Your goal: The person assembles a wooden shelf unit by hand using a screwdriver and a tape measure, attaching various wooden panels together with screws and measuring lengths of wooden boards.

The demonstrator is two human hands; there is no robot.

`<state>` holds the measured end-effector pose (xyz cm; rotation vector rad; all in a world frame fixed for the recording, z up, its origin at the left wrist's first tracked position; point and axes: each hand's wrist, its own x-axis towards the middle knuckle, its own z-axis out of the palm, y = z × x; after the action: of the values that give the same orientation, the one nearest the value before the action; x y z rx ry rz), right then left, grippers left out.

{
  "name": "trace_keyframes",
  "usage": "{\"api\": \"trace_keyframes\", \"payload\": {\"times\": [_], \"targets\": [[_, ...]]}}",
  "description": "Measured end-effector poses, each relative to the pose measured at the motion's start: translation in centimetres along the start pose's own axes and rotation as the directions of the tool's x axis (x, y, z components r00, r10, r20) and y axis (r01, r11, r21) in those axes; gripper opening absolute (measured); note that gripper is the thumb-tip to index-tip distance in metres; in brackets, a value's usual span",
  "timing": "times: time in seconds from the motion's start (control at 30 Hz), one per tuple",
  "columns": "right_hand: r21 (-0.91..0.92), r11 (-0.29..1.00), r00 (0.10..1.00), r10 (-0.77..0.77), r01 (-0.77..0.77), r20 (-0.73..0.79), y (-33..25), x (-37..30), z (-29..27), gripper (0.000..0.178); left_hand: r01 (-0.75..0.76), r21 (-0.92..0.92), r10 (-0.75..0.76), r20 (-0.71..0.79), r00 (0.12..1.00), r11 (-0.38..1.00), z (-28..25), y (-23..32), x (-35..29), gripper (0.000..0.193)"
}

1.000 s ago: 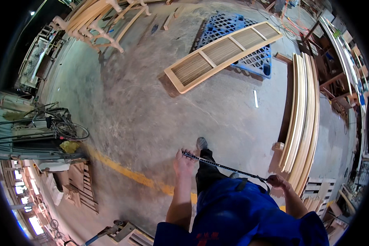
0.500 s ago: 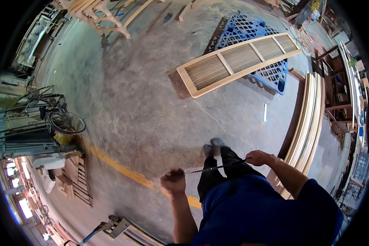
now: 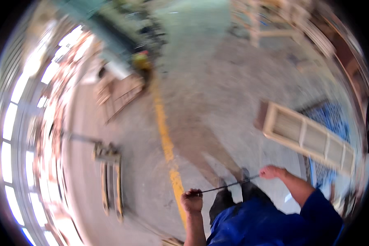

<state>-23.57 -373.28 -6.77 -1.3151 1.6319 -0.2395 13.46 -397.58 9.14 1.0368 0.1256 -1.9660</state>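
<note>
A thin dark strip [image 3: 230, 185], like a band or a measuring tape, stretches taut in front of my waist; motion blur hides its exact kind. My left hand [image 3: 192, 201] is closed around its left end, with something dark at the fingers. The other end is pinched in my right hand [image 3: 271, 172], held a little farther out and to the right. Beneath the strip are my dark trousers and shoes, standing on the concrete floor [image 3: 217, 119].
To the right, a framed wooden panel [image 3: 303, 133] with crossbars lies on a blue plastic pallet [image 3: 334, 119]. A yellow line [image 3: 164, 137] runs along the floor at my left. Beyond it stand a pallet jack [image 3: 110, 180] and a wooden rack [image 3: 125, 92]. Wooden frames [image 3: 274, 28] stand far right.
My view has swung left, so the panel and pallet now sit farther right and the pallet jack shows fully. Both hands still hold the strip stretched between them.
</note>
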Motion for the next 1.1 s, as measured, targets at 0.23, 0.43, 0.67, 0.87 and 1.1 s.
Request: {"api": "trace_keyframes", "payload": {"times": [0.23, 0.43, 0.67, 0.87, 1.1], "targets": [[-0.303, 0.944, 0.935, -0.014, 0.129, 0.355, -14.1, 8.1, -2.2, 0.034, -0.236, -0.334, 0.227, -0.068, 0.972, 0.912, -10.6, 7.5, -5.0, 0.026], [-0.372, 0.886, 0.831, -0.027, 0.277, 0.555, -32.5, 14.3, 7.1, 0.039, -0.419, -0.522, 0.441, -0.090, 0.893, 0.743, -25.2, 17.7, -10.4, 0.028], [-0.395, 0.878, 0.717, 0.090, 0.270, 0.691, -47.4, 20.7, 19.8, 0.036, -0.643, -0.520, 0.502, -0.404, 0.765, 0.562, -33.5, 29.9, -19.7, 0.026], [-0.493, 0.745, 0.659, 0.096, 0.449, 0.746, -57.8, 27.8, 26.3, 0.036, -0.651, -0.609, 0.494, -0.436, 0.752, 0.453, -41.2, 36.0, -20.2, 0.026], [-0.465, 0.649, 0.510, 0.136, 0.602, 0.849, -75.3, 39.8, 41.6, 0.045, -0.728, -0.608, 0.449, -0.580, 0.679, 0.316, -53.3, 51.6, -22.0, 0.032]]}}
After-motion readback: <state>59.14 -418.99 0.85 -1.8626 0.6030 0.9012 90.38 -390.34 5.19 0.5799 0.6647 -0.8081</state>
